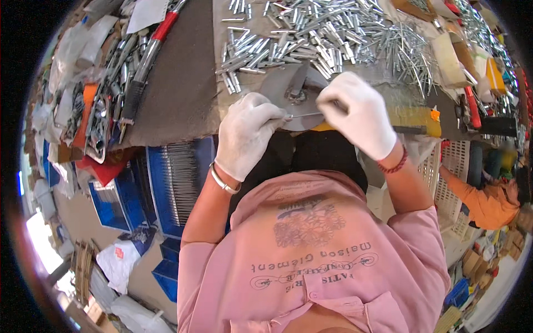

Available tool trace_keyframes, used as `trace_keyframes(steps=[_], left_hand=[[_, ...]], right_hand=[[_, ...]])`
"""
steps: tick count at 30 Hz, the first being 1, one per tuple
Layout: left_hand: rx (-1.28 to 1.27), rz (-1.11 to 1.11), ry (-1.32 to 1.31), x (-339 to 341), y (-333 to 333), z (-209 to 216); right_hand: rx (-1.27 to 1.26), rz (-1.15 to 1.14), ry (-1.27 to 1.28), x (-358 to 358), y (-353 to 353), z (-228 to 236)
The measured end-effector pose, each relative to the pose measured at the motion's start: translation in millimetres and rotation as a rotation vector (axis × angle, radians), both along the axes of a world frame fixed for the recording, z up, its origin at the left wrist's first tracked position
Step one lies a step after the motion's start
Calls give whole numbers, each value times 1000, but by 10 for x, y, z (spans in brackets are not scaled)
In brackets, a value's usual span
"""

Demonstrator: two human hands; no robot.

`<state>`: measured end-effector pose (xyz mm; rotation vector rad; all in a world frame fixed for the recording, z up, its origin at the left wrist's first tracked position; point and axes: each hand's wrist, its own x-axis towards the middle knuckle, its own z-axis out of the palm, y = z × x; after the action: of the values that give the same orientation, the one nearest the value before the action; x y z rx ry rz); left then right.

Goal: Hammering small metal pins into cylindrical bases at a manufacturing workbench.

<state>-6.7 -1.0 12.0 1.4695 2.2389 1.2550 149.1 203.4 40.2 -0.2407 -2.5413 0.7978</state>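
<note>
Both my hands wear white gloves. My left hand (249, 134) pinches one end of a thin metal rod (306, 115) at the table's front edge. Its other end runs to my right hand (358, 114), whose fingers are curled round it and slightly blurred. Just beyond the rod sits a round grey metal disc (276, 84) with an upright piece at its middle. Behind the disc lies a wide heap of short silvery metal tubes (327, 41). A bundle of thin metal pins (405, 58) is spread to the right of them.
Hand tools and a long red-and-black bar (145, 69) crowd the table's left. Blue bins (175, 183) holding thin rods stand below left. A yellow strip (413, 121) lines the right front edge. Another person in orange (482, 200) is beside a white crate (452, 183).
</note>
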Motion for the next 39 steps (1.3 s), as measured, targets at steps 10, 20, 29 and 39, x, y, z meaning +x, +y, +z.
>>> trace_keyframes(steps=[10,20,29,39], left_hand=[[103,2,98,-15,-9,-44],[115,-9,182,-42,5,-127],[74,-17,-6,-40,-22,-91],[86,-71,54,-108,-21,-123]], right_hand=[[50,137,-67,-239,-339,-65],[326,188,-278,-269,-354,134],[224,-126,-201,196,-14,-18],[272,56,-266,478,-365,168]])
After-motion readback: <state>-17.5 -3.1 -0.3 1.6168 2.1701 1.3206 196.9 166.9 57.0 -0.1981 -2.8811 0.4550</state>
